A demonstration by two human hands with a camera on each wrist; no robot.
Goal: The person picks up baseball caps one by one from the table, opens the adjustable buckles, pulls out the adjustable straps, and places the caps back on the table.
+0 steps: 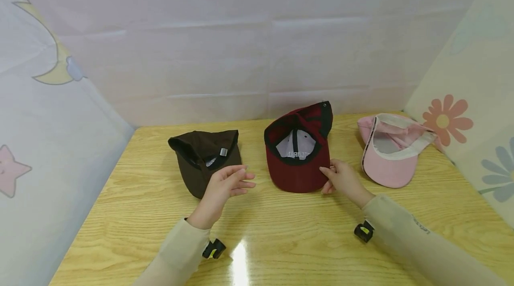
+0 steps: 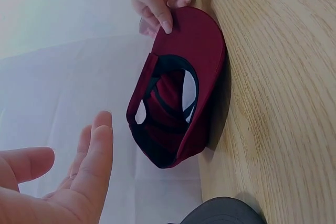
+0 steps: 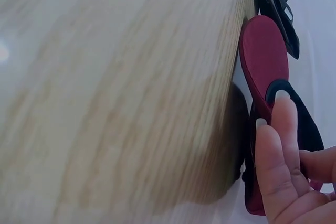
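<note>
A dark red cap (image 1: 297, 179) lies upside down at the middle of the table, its inside facing up and its brim toward me. My right hand (image 1: 344, 181) pinches the right edge of that brim, thumb on the upper face; the left wrist view also shows this thumb on the cap (image 2: 197, 38). To the left, a dark brown cap (image 1: 186, 172) lies with its opening up. Over its brim's right side hovers my left hand (image 1: 220, 192), fingers loosely extended and holding nothing, as the left wrist view of the hand (image 2: 79, 187) confirms.
A pink cap (image 1: 391, 172) with a white inner band lies at the right, opening up. The wooden table (image 1: 281, 241) meets a pale backdrop (image 1: 257, 67) behind the caps. Printed side panels stand left and right.
</note>
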